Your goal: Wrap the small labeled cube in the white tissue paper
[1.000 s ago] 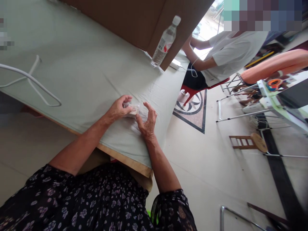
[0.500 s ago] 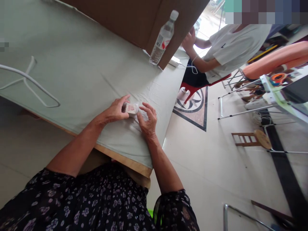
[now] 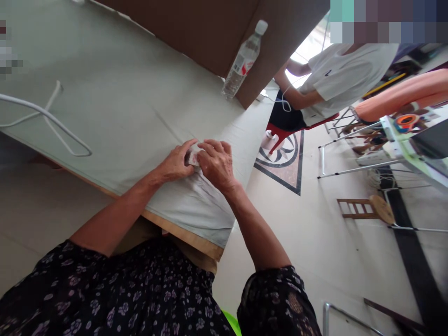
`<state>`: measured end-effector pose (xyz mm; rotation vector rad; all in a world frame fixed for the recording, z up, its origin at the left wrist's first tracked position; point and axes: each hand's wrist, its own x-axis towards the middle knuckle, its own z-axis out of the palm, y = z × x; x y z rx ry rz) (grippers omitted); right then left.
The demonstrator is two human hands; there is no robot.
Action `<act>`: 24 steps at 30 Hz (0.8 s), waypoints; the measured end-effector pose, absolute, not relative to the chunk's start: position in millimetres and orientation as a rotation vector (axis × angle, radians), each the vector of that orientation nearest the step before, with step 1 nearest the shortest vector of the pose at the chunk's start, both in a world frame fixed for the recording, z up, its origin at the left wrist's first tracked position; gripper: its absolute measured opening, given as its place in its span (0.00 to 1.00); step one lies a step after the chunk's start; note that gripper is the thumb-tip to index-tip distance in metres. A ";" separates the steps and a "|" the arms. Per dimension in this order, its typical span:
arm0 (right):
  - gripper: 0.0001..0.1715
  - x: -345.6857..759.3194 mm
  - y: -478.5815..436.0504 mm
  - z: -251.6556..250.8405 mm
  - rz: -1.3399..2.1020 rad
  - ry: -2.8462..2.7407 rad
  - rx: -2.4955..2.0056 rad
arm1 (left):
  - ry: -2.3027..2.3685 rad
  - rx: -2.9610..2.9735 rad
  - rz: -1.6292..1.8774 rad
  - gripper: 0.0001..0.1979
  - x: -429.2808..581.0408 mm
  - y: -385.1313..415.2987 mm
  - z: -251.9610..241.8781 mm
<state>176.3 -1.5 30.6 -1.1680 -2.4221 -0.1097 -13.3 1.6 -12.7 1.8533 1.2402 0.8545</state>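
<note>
A small, pale, block-shaped packet (image 3: 193,157) with reddish print lies between my hands on the cloth-covered table (image 3: 119,107). My left hand (image 3: 177,163) is curved around its left end, thumb on the near side and fingers on the far side. Over the packet's right end is my right hand (image 3: 217,163), fingers bent and thumb against it. The right fingers hide much of the packet, so its full shape and contents cannot be made out.
A clear plastic bottle (image 3: 245,60) stands against a large brown cardboard box (image 3: 189,32) at the back. White cable (image 3: 63,130) loops over the table's left side. Beyond the right edge, a person in a white shirt (image 3: 350,79) sits on a red chair (image 3: 280,135). A wooden stool (image 3: 381,207) is farther right.
My right hand has moved in over the packet's right end, with its fingers now bent onto it. The left hand keeps its hold. The whole view has shifted slightly.
</note>
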 end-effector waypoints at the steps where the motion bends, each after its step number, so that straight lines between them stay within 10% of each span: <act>1: 0.12 175.6 1.4 30.0 -0.101 -2.370 -1.193 | 1.216 1.871 0.898 0.47 -11.9 2.1 -14.6; 12: 0.14 182.7 57.9 55.6 0.031 -2.074 -1.384 | 1.031 1.705 1.118 0.47 -7.7 1.6 -12.7; 24: 0.16 206.0 82.9 36.4 0.315 -1.686 -1.475 | 1.155 1.100 1.085 0.19 -2.0 1.6 4.0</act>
